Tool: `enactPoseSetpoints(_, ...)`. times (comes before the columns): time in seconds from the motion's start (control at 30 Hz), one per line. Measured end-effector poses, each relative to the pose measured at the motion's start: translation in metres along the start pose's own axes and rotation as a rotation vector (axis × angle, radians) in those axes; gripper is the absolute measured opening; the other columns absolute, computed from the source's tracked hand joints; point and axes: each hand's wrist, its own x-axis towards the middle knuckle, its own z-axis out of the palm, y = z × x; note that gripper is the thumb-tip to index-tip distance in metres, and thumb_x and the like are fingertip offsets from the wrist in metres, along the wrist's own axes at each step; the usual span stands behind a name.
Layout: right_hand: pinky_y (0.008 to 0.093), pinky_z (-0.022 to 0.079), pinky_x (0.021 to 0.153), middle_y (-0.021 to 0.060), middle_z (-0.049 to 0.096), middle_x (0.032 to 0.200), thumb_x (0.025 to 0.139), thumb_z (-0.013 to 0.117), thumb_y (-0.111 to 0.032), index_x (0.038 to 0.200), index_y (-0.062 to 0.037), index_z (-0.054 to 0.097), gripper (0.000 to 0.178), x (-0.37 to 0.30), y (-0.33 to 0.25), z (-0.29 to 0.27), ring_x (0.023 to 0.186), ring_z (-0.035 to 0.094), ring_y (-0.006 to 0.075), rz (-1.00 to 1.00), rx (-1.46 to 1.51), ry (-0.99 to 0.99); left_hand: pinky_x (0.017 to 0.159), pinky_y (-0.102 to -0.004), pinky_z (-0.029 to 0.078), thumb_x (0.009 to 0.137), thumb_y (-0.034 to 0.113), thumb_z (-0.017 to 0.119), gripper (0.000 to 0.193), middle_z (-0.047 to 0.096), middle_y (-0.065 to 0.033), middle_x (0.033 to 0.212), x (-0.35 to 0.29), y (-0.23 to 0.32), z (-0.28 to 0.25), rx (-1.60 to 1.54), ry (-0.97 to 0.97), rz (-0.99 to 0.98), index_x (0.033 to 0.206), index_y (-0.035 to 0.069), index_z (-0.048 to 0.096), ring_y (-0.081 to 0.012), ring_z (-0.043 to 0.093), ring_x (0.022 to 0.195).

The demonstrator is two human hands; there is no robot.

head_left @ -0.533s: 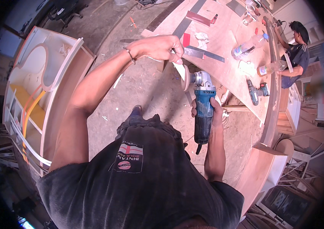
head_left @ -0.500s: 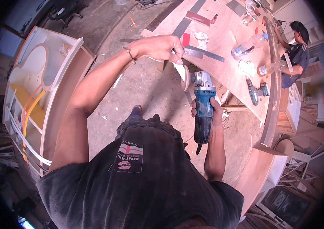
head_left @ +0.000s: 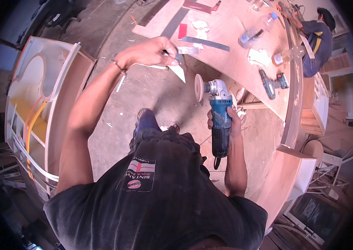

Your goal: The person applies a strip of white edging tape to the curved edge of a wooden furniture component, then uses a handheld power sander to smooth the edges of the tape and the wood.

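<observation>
My left hand (head_left: pixel 156 51) is closed on a thin white piece (head_left: pixel 179 74) with a pointed end, pinched between thumb and fingers. Most of the piece is hidden behind the hand. In my right hand (head_left: pixel 234 121) is a blue and black angle grinder (head_left: pixel 221 109), held upright by its body with the head at the top. The grinder's round pale disc (head_left: pixel 199 88) faces the white piece, with a gap between them. Whether the disc spins I cannot tell.
A wooden worktable (head_left: pixel 226 62) ahead holds a metal ruler (head_left: pixel 206 43), plastic bottles (head_left: pixel 282 56) and a cordless drill (head_left: pixel 268 85). A co-worker (head_left: pixel 320 46) is at its far right side. To the left stands a white cabinet (head_left: pixel 53 108); a wooden box piece (head_left: pixel 284 177) is at right.
My left hand has drawn the white piece left, away from the disc it overlapped in view. The grinder stays nearly in place. The view has shifted, and the co-worker leans further forward.
</observation>
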Motion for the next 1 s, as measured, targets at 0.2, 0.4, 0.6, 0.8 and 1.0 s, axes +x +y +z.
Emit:
enactPoseSetpoints(0.2, 0.0365, 0.057, 0.066, 0.0173, 0.066, 0.093, 0.092, 0.063, -0.052, 0.134, 0.0016, 0.053, 0.069, -0.035, -0.013, -0.049, 0.072, 0.068, 0.0264, -0.009, 0.034, 0.12, 0.067, -0.0321, 0.041, 0.091, 0.018, 0.076, 0.027, 0.055, -0.0023, 0.069, 0.014, 0.003, 0.025, 0.036, 0.129, -0.039, 0.077, -0.001, 0.063, -0.0112, 0.051, 0.072)
enactPoseSetpoints(0.4, 0.0376, 0.058, 0.068, 0.0179, 0.068, 0.094, 0.091, 0.068, -0.049, 0.124, -0.0006, 0.056, 0.06, -0.057, -0.048, -0.098, 0.075, 0.07, 0.0269, -0.09, 0.072, 0.161, 0.061, -0.0321, 0.036, 0.091, 0.015, 0.076, 0.024, 0.055, -0.0013, 0.075, 0.047, 0.021, 0.062, -0.119, 0.198, -0.21, 0.078, -0.001, 0.065, -0.0099, 0.047, 0.069)
enactPoseSetpoints(0.6, 0.0365, 0.06, 0.067, 0.0169, 0.068, 0.094, 0.085, 0.077, -0.049, 0.13, -0.0011, 0.053, 0.07, -0.079, -0.101, -0.142, 0.075, 0.07, 0.0258, -0.074, 0.069, 0.175, 0.063, -0.0308, 0.035, 0.088, 0.01, 0.078, 0.024, 0.053, -0.0022, 0.074, 0.112, 0.009, 0.107, -0.247, 0.228, -0.141, 0.077, -0.004, 0.062, -0.0109, 0.045, 0.069)
enactPoseSetpoints(0.8, 0.0348, 0.06, 0.069, 0.0146, 0.069, 0.095, 0.085, 0.076, -0.046, 0.127, -0.0013, 0.054, 0.065, -0.096, -0.123, -0.174, 0.077, 0.071, 0.0237, 0.008, 0.128, 0.215, 0.064, -0.0313, 0.036, 0.087, 0.008, 0.078, 0.023, 0.05, -0.0021, 0.073, 0.162, 0.041, 0.135, -0.232, 0.202, -0.254, 0.078, -0.005, 0.061, -0.012, 0.044, 0.07)
enactPoseSetpoints(1.0, 0.0358, 0.059, 0.072, 0.015, 0.069, 0.095, 0.086, 0.074, -0.047, 0.124, -0.0008, 0.055, 0.062, -0.106, -0.141, -0.202, 0.079, 0.071, 0.0243, 0.072, 0.102, 0.124, 0.065, -0.0326, 0.039, 0.088, 0.013, 0.078, 0.024, 0.05, -0.0033, 0.071, 0.193, 0.079, 0.158, -0.113, 0.183, -0.296, 0.079, -0.004, 0.063, -0.0138, 0.047, 0.07)
